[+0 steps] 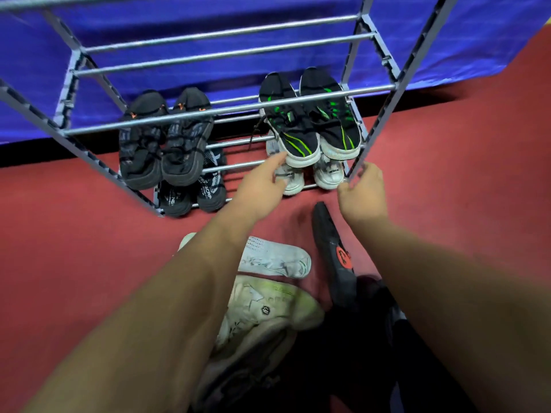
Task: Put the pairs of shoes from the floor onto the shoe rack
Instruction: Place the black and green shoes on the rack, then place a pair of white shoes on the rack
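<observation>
Both hands reach fwd toward the rack [226, 110], a grey metal-bar frame w/ blue cloth [208, 70] behind it, standing on red floor [74, 234]. Left hand [262, 186] is open, fingers stretched out, tips touching the white toe of the green pair [310, 120]; it grips nothing. That pair, black w/ green stripes, sits on a middle tier just ahead of the left hand, toes toward the person. Right hand [362, 192] is loosely curled at the foot of the rack's front right post; whether it actually grips the post can't be told. Below the green pair, under the left fingertips, a white pair [326, 174] is on the bottom tier. Well left of the left hand, a black pair [164, 141] w/ orange marks rests on the middle tier, and a black-grey pair [190, 195] w/ lettering on the toes is on the bottom tier beneath it. Still on the floor, nearer the person than both hands: a white shoe [274, 257] lying on its side btwn the forearms, a dirty cream shoe [262, 317] just behind it, and a black shoe [334, 251] w/ a red-orange round patch below the right wrist. Upper tiers visible are bare bars.
</observation>
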Demonstrator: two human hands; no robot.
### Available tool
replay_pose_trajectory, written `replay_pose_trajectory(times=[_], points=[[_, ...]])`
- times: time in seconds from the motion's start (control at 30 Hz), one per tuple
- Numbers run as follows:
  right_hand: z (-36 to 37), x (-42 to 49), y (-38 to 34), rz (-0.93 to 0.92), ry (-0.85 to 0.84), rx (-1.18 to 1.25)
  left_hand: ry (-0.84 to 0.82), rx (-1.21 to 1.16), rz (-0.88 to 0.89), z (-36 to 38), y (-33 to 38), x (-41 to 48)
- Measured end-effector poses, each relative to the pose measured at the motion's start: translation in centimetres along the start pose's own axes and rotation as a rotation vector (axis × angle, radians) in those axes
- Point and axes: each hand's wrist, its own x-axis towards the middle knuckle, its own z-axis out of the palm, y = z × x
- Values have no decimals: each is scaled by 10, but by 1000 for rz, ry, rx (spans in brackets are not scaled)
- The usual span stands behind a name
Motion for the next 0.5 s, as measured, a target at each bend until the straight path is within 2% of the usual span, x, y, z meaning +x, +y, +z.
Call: replay_pose_trajectory(times=[0.07,0.17,0.27,0.37,0.43,0.5], points=[[1,-10,2,62,-118,-109,4,-7,-28,-4,10,-16],[1,-29,-1,139,-401,-387,98,97,-151,-9,7,-43],[4,-54,4,162,-559,-567,-24,267,-264,-9,-24,-79],[13,-79,23,214,-625,-652,-155,431,-369,-9,-60,-119],[23,-97,36,231,-620,-714,-308,542,-401,-10,-81,-143],[33,-116,39,146,-579,-844,-376,627,-391,-12,-103,-163]])
